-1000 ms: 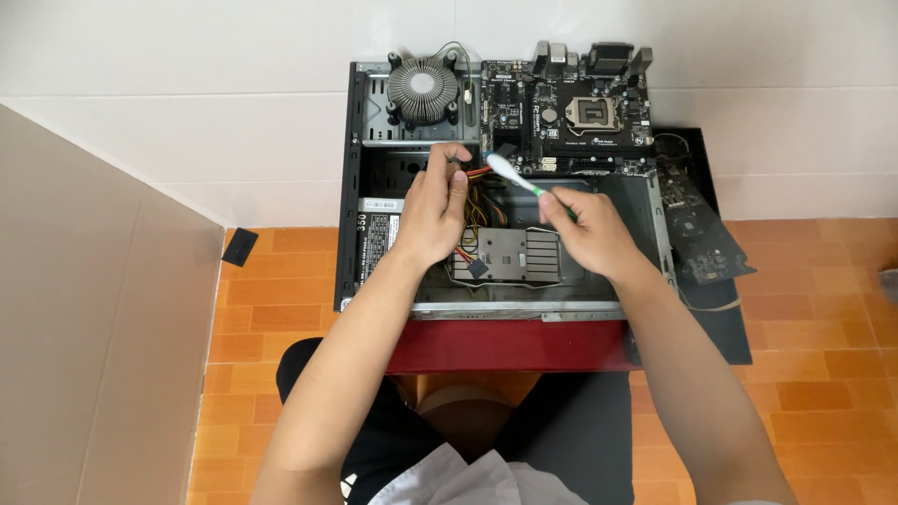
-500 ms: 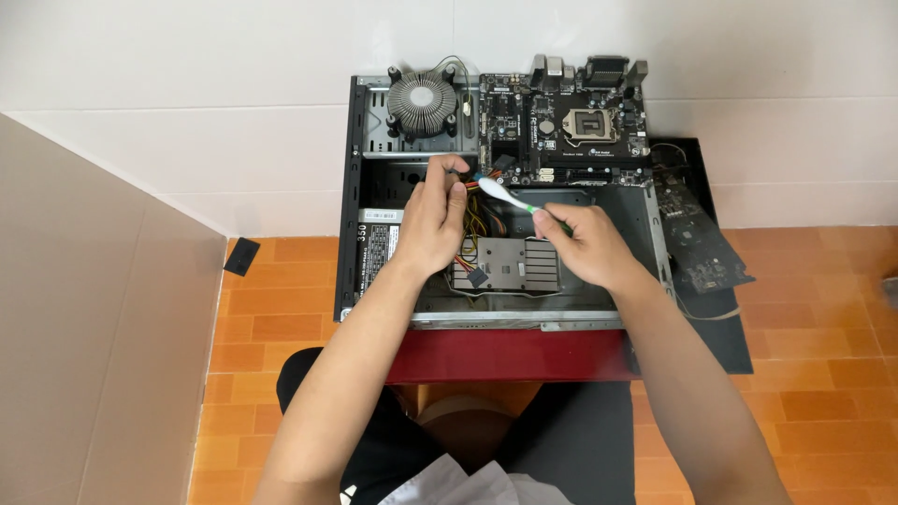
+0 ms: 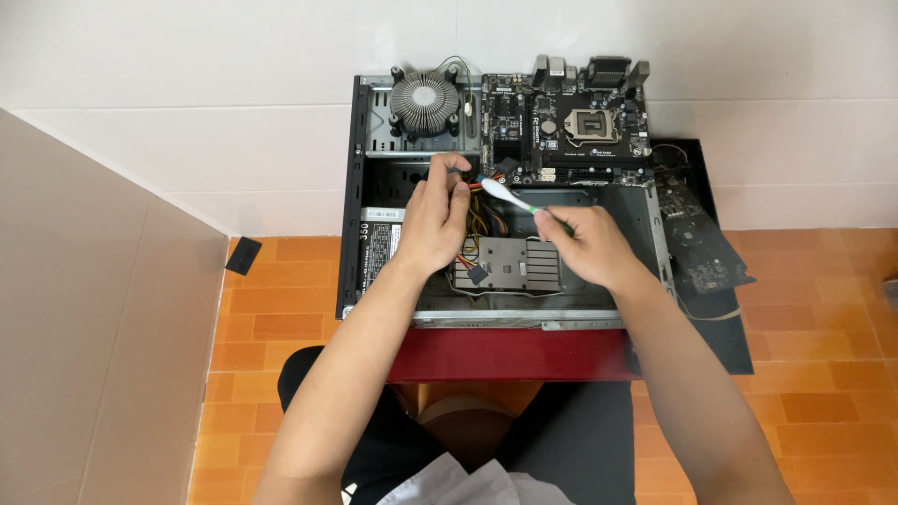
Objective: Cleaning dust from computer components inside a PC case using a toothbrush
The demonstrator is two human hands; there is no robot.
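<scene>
White wall tiles and an orange tiled floor point(image 3: 281, 318) are seen behind and beneath a low red table point(image 3: 505, 353), on which an open black computer case point(image 3: 354, 206) is laid flat. A motherboard point(image 3: 561, 126) is propped along the far edge of the case, with a round finned cooler fan point(image 3: 424, 98) just beside it to the left. A loose circuit card point(image 3: 697, 234) is laid to the right of the case, on a black panel.

Inside the case, the left hand point(image 3: 435, 224) is held over a bundle of coloured cables point(image 3: 482, 210), its fingers point(image 3: 454, 173) closed around a connector at the near edge of the motherboard. The right hand point(image 3: 589, 245) is placed over the case floor, beside a grey metal drive point(image 3: 510, 265). A white and green toothbrush point(image 3: 510, 196) is gripped by the right hand's fingers, its head pointed at the connector held by the left hand and nearly touching it. A labelled power supply point(image 3: 382, 245) is seen at the left wall of the case.
</scene>
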